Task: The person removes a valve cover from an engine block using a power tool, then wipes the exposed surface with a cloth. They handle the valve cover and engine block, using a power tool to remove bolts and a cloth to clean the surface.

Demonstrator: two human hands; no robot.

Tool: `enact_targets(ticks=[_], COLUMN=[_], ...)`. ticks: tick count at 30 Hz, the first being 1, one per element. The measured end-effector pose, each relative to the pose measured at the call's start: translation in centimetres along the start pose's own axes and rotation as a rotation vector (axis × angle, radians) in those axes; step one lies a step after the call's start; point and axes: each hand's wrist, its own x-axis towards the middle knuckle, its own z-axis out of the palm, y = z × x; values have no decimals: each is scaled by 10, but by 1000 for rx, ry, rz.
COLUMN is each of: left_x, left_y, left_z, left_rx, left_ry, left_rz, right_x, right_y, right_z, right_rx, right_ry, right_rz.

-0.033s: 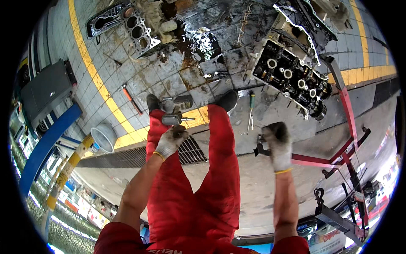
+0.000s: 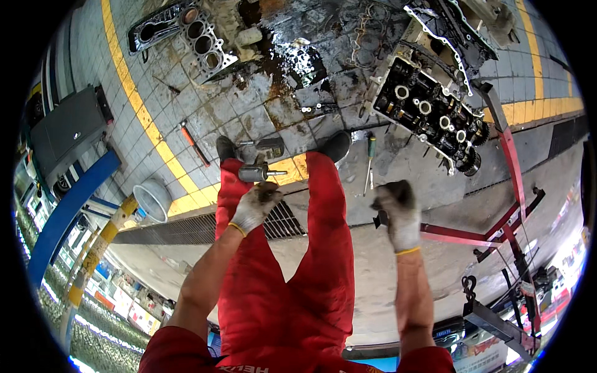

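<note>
A grey power tool [image 2: 252, 173] with a protruding drive shaft is gripped in my gloved left hand [image 2: 258, 205], over my red-trousered legs. Just beyond it, between my dark shoes [image 2: 333, 147], is a second grey tool-like piece [image 2: 268, 148]; whether it joins the held tool is unclear. My gloved right hand [image 2: 398, 208] is curled beside my right knee, its grip hidden. Above that hand a green-handled screwdriver [image 2: 371, 149] lies on the floor. An orange-handled hammer [image 2: 193, 140] lies to the left of my shoes.
An engine head [image 2: 423, 115] and covers [image 2: 472, 37] lie front right, an engine block [image 2: 205, 43] front left. A blue beam [image 2: 68, 217], striped post [image 2: 93, 261] and bucket [image 2: 151, 202] stand left. A red hoist frame [image 2: 460, 235] is right. Oil stains and a drain grate [image 2: 168, 225] mark the floor.
My right hand has shifted a little to the left. My left hand and the tool have moved very slightly upward and right in the picture.
</note>
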Motion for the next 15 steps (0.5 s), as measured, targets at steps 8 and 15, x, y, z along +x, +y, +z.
enact_targets(ticks=[8,15], left_x=[-28,0], left_y=[104,87], left_z=[97,93], left_rx=[-150,574], left_ry=[120,143], left_rz=[358,880], right_x=[-40,-68], right_y=[49,142], right_z=[112,112], right_rx=[760,653], right_ry=[-379,-252], right_rz=[275,282])
